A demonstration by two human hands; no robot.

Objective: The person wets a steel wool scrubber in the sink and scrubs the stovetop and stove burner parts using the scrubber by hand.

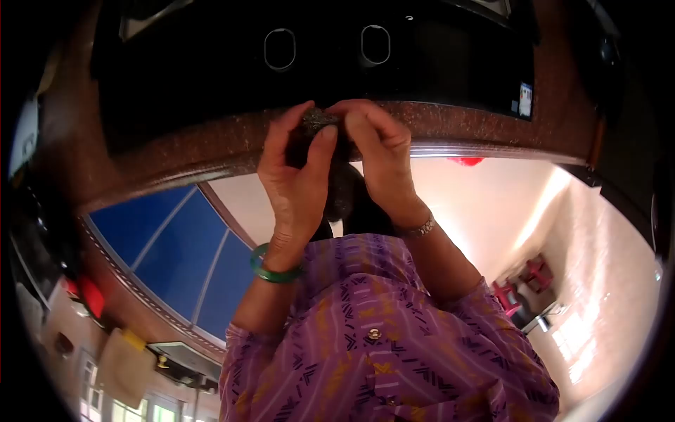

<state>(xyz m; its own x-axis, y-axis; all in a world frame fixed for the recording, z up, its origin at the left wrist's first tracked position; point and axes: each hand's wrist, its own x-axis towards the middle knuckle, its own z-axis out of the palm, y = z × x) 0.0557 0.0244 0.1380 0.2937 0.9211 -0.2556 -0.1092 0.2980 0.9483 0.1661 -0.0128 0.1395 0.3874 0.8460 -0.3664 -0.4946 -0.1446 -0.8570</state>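
Observation:
Just over the counter edge, my two hands meet around a small dark grey, rough-textured clump (319, 118). It is too dark and small for me to tell its kind. My left hand (295, 176), with a green bangle (275, 273) at the wrist, pinches it between thumb and fingertips. From the other side, the curled fingers of my right hand (380, 151) grip its right end, partly hiding it. A metal-banded watch (422, 226) is on my right wrist. Below the clump, between my hands, the area is dark and hard to make out.
A black glossy cooktop (323, 77) with two oval knobs or rings lies beyond my hands. It is set in a brown speckled counter (211, 144). Blue cabinet panels (179, 243) stand below at left. Reddish chairs (538, 274) appear at right.

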